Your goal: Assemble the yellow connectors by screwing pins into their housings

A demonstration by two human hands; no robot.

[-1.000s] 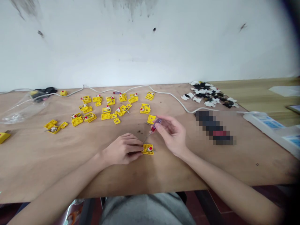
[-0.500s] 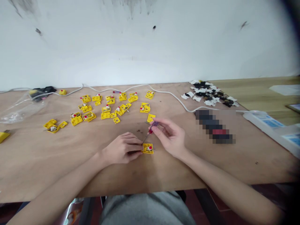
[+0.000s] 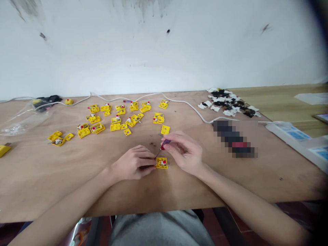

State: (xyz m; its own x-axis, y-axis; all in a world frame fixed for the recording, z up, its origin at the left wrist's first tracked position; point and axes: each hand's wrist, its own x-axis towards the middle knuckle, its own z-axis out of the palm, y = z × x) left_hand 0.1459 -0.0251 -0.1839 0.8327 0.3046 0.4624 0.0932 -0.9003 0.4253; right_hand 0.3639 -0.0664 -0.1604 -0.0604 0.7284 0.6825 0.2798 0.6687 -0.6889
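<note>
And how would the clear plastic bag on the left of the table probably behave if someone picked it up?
Probably floppy: the bag lies in loose wrinkles. It looks light, being thin enough to see the table through. It might brush the white cable close by.

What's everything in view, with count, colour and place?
Cases: many, yellow, left and centre
Screwdrivers: two, purple-red, right hand and back
Cord: one, white, back
Bag: one, clear, left
Bundle: one, mostly black, back left
Pieces: many, black or white, back right
Power strip: one, white-blue, right
Blurred thing: one, black-red, right
Table: one, brown, centre
Wall: one, whitish, behind
Clothing: grey, bottom
Left hand: one, bare, at nearest case
Right hand: one, bare, on screwdriver
</note>
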